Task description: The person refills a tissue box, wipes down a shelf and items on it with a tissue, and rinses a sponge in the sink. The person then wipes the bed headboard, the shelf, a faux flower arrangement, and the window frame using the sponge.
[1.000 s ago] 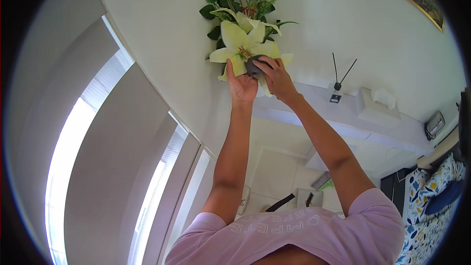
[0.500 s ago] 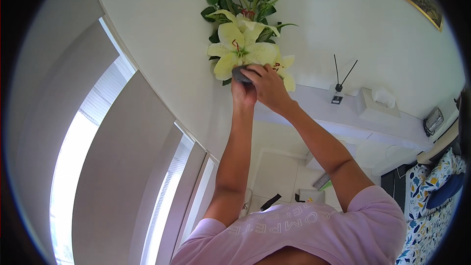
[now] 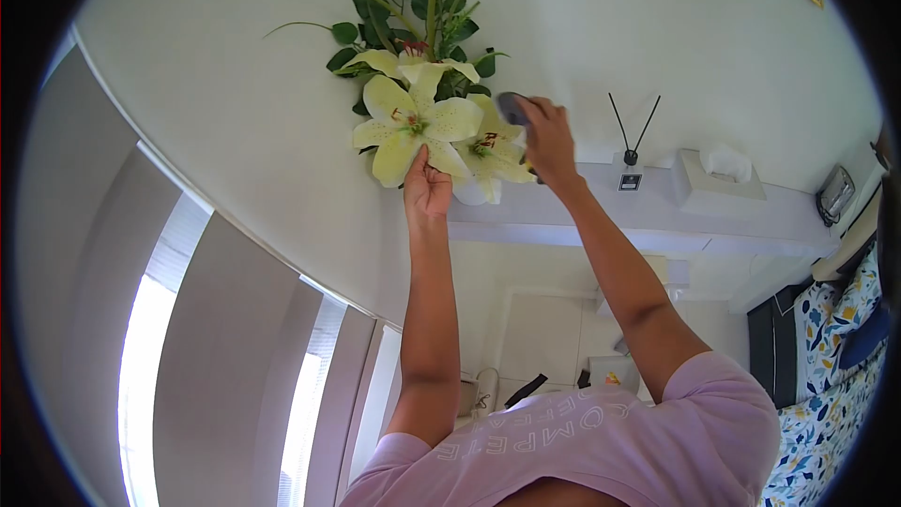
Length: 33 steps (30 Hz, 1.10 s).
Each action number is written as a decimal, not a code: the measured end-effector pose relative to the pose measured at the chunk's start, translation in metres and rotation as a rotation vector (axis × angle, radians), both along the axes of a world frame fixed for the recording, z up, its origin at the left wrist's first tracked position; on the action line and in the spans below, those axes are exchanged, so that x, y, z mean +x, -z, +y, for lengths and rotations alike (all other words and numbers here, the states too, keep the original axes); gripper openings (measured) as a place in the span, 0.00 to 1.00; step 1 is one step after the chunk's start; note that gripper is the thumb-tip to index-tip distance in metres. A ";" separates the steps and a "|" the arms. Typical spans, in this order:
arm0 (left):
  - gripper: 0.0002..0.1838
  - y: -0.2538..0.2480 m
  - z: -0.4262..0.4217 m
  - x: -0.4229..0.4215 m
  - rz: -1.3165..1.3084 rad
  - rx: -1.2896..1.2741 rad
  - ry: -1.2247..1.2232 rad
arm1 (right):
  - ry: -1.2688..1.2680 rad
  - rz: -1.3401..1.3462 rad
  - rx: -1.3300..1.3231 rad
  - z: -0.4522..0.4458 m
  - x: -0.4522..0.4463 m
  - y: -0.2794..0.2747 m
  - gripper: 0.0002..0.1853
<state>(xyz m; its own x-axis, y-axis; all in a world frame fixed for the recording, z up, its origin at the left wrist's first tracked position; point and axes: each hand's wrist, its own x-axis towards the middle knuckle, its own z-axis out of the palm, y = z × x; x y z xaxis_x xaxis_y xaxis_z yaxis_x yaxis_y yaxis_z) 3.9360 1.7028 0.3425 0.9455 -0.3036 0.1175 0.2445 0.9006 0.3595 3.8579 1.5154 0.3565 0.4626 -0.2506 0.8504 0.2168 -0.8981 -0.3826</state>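
Several pale yellow-green lilies point(image 3: 434, 122) with dark green leaves stand in an upright arrangement near the wall. At the lower petals of the front lily, my left hand point(image 3: 428, 190) pinches a petal, thumb in front; the fingers behind are partly hidden. My right hand point(image 3: 554, 143) is raised just right of the flowers, apart from them. It is closed around a dark grey rounded thing point(image 3: 512, 108) whose exact kind I cannot make out. A small yellow and black bit shows below that hand.
A white ledge point(image 3: 601, 211) runs behind, bearing a reed diffuser point(image 3: 630, 172), a white tissue box point(image 3: 718, 186) and a dark shiny object point(image 3: 832, 195). Blinds point(image 3: 235, 338) cover windows at left. A bed with patterned bedding point(image 3: 821, 432) lies at lower right.
My right hand has lifted away from the lower lily to the right with the dark grey thing. My left hand has the petal now. The view has shifted, so the flowers sit further left.
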 end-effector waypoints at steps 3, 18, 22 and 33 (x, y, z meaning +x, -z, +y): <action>0.14 0.002 0.000 -0.006 -0.015 0.010 0.027 | 0.206 0.314 0.160 -0.028 -0.011 0.069 0.27; 0.31 0.017 0.032 -0.108 -0.069 0.684 0.040 | -0.172 0.344 -0.070 -0.012 0.036 0.194 0.19; 0.26 0.060 0.047 -0.142 0.009 0.901 -0.071 | -0.302 0.262 -0.145 0.026 0.021 0.203 0.19; 0.19 0.111 0.056 -0.233 0.141 0.869 -0.112 | -0.518 0.186 -0.254 0.094 0.056 0.204 0.17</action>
<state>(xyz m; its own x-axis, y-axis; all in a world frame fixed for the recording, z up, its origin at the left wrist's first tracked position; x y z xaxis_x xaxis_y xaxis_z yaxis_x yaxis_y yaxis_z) 3.7030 1.7590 0.2317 0.9633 -0.1362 -0.2314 0.2650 0.3449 0.9005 3.9143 1.6094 0.1524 0.6165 0.2472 0.7475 0.6002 -0.7621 -0.2430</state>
